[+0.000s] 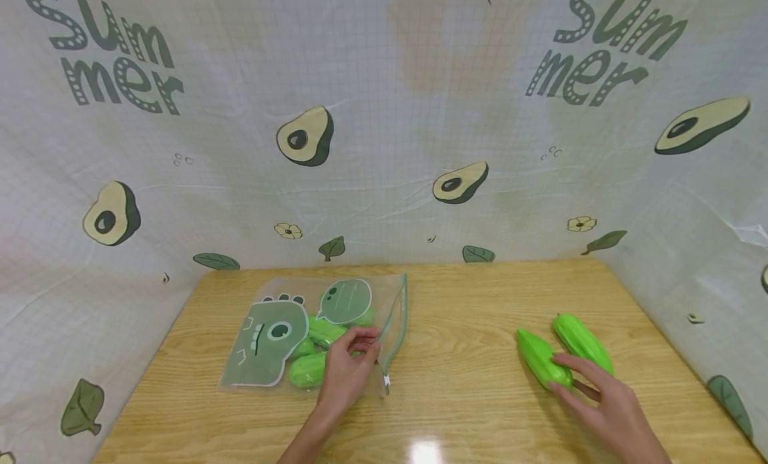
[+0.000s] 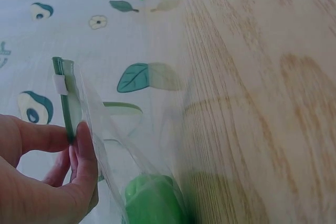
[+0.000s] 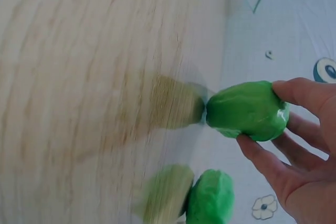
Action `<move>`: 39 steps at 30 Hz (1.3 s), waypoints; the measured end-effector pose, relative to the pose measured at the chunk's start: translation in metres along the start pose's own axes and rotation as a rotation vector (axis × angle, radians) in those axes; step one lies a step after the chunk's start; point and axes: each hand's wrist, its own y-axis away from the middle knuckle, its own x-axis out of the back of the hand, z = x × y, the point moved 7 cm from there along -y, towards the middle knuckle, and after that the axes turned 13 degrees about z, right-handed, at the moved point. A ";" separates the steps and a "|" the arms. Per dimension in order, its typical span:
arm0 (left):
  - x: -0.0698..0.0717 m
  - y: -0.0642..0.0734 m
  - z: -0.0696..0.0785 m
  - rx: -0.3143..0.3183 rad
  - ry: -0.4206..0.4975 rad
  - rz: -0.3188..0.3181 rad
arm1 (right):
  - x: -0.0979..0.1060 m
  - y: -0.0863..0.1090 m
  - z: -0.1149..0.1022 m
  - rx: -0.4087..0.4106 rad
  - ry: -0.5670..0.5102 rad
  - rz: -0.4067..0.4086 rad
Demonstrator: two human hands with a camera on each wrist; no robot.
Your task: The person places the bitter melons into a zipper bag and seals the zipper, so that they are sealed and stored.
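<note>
So: left hand [image 1: 348, 369] pinches bag [image 1: 264, 351], right hand [image 1: 611, 403] grips vegetable [image 1: 535, 357].

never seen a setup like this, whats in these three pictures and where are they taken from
There is no machine, just a person's bare left hand and right hand. The wide picture comes from a camera worn on the head; the two close ones from cameras on the wrists. On the wooden table lies a see-through bag with several green vegetable-like pieces inside. The left hand pinches the bag by its zip edge. The right hand holds one green piece, and a similar one lies beside it.
</note>
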 end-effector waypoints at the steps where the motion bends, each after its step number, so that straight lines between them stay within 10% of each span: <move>1: 0.000 0.000 0.000 0.002 0.000 0.001 | 0.000 0.000 0.000 -0.008 -0.001 -0.003; 16: -0.001 -0.001 -0.001 -0.001 -0.002 0.001 | -0.010 -0.007 0.003 -0.165 -0.061 -0.066; 39: -0.001 -0.003 -0.003 0.006 0.002 0.003 | -0.027 -0.021 -0.013 -0.132 -0.357 -0.078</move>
